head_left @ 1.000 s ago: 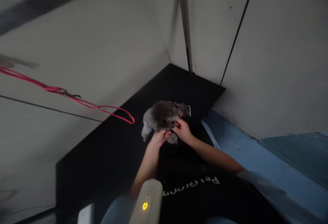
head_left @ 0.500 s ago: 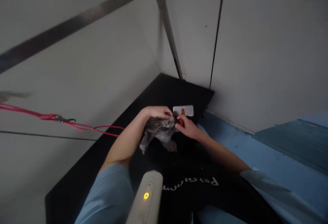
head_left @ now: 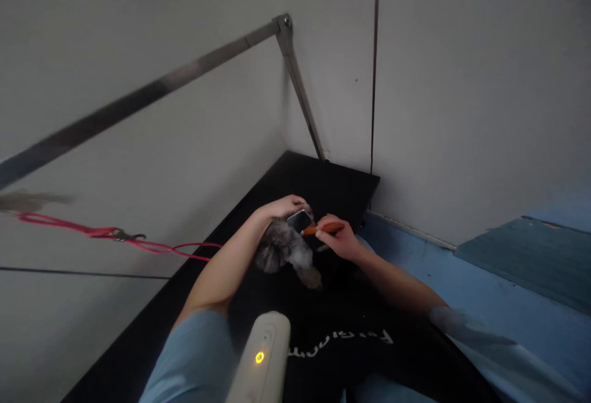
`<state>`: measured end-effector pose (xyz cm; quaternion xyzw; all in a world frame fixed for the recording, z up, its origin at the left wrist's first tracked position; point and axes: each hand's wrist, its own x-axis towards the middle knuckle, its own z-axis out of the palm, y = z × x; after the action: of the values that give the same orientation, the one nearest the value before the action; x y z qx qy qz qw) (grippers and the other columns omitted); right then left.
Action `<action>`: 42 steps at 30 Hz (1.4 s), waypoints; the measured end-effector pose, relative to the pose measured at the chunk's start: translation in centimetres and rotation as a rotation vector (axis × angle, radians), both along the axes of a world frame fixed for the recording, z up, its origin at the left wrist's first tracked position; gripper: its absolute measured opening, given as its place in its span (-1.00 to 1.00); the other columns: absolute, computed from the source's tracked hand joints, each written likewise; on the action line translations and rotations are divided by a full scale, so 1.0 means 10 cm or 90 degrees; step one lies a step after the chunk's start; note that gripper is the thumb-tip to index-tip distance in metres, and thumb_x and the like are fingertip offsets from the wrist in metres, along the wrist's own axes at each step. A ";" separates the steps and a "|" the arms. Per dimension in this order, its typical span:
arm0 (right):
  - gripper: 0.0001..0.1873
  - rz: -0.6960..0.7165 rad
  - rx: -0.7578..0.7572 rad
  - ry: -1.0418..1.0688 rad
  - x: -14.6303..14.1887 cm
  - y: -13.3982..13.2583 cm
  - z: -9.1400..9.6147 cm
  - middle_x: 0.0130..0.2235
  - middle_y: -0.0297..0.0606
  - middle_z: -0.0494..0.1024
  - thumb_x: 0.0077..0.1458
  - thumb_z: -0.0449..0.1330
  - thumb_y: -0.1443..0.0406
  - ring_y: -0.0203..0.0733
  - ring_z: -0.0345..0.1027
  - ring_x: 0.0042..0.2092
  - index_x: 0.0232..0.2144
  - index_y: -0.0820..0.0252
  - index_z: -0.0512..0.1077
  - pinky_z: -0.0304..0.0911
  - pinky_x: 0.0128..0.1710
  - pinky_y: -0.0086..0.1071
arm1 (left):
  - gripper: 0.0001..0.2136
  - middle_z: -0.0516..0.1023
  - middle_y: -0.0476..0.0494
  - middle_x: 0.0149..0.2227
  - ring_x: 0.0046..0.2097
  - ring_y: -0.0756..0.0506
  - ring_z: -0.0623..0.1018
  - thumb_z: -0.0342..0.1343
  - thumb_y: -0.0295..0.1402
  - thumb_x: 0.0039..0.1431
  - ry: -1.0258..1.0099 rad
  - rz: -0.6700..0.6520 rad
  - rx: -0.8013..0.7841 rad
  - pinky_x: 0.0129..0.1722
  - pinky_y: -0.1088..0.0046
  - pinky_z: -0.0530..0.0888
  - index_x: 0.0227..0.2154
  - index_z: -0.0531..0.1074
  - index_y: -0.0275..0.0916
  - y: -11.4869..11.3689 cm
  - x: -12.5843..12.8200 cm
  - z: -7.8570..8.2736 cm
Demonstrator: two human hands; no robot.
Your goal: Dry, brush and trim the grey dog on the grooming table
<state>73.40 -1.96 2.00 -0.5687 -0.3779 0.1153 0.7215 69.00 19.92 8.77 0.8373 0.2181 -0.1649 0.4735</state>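
Note:
A small grey fluffy dog (head_left: 285, 250) lies on a black grooming table (head_left: 318, 183) in a wall corner. My left hand (head_left: 279, 207) curls over the dog's head and holds it. My right hand (head_left: 339, 242) grips a brush (head_left: 310, 224) by its orange handle, with the silver head laid against the dog's head.
A metal grooming arm (head_left: 290, 58) rises from the table's back corner. A red leash (head_left: 115, 236) hangs across at the left. A white device with a yellow light (head_left: 261, 358) sits near my chest. Blue floor (head_left: 462, 274) lies to the right.
My left hand went from under the dog's chin to over its head. My right hand picked the brush up off the table and brought it to the dog's head.

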 end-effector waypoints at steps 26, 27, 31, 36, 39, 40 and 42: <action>-0.80 0.008 0.026 0.192 -0.04 0.17 0.08 -0.64 -0.48 0.46 0.04 0.18 0.14 -0.20 0.44 -0.47 -0.36 0.09 0.27 0.34 -0.15 -0.18 | -0.84 0.51 -0.02 -0.55 -0.52 0.02 0.45 0.29 -0.40 -0.14 0.011 0.245 -0.262 -0.48 0.53 0.37 -0.46 0.49 -0.34 0.10 -0.28 -0.16; -0.79 0.026 0.018 0.192 -0.03 0.18 0.08 -0.64 -0.48 0.46 0.04 0.18 0.14 -0.20 0.43 -0.49 -0.36 0.09 0.27 0.34 -0.20 -0.20 | -0.84 0.51 -0.03 -0.54 -0.52 0.02 0.46 0.29 -0.40 -0.15 0.009 0.246 -0.267 -0.48 0.53 0.38 -0.46 0.49 -0.34 0.10 -0.28 -0.17; -0.76 0.001 0.004 0.246 0.03 0.18 0.11 -0.66 -0.48 0.43 0.04 0.16 0.10 -0.26 0.36 -0.57 -0.37 0.10 0.25 0.31 -0.41 -0.32 | -0.84 0.53 -0.05 -0.52 -0.49 -0.01 0.48 0.30 -0.42 -0.18 -0.002 0.260 -0.270 -0.45 0.51 0.41 -0.46 0.49 -0.33 0.11 -0.29 -0.21; -0.76 0.051 -0.011 0.219 0.09 0.17 0.16 -0.68 -0.49 0.40 0.03 0.16 0.10 -0.29 0.34 -0.59 -0.37 0.12 0.26 0.28 -0.47 -0.38 | -0.85 0.54 -0.08 -0.51 -0.47 -0.02 0.49 0.27 -0.46 -0.19 0.000 0.229 -0.258 -0.43 0.51 0.41 -0.45 0.51 -0.35 0.10 -0.27 -0.20; -0.76 0.006 -0.008 0.216 0.13 0.17 0.21 -0.67 -0.51 0.40 0.03 0.16 0.12 -0.30 0.33 -0.59 -0.35 0.12 0.25 0.28 -0.48 -0.40 | -0.92 0.52 -0.04 -0.55 -0.50 0.01 0.46 0.24 -0.47 -0.16 -0.013 0.227 -0.258 -0.43 0.53 0.40 -0.51 0.49 -0.34 0.07 -0.27 -0.16; -0.77 0.016 -0.011 0.207 0.14 0.17 0.23 -0.66 -0.51 0.40 0.03 0.16 0.13 -0.30 0.34 -0.59 -0.35 0.12 0.25 0.28 -0.48 -0.40 | -0.92 0.52 -0.03 -0.55 -0.50 0.01 0.46 0.23 -0.47 -0.16 -0.014 0.232 -0.263 -0.43 0.53 0.40 -0.51 0.49 -0.33 0.06 -0.28 -0.15; -0.78 0.062 -0.023 0.185 0.16 0.18 0.26 -0.66 -0.51 0.40 0.02 0.15 0.15 -0.30 0.34 -0.60 -0.35 0.12 0.25 0.28 -0.49 -0.40 | -0.90 0.53 -0.04 -0.54 -0.50 0.00 0.46 0.23 -0.49 -0.18 -0.010 0.236 -0.271 -0.43 0.52 0.41 -0.49 0.50 -0.33 0.04 -0.28 -0.14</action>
<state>74.98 -0.13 4.56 -0.5399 -0.2949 0.2380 0.7516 66.18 20.33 7.38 0.6663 0.3244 -0.1114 0.6622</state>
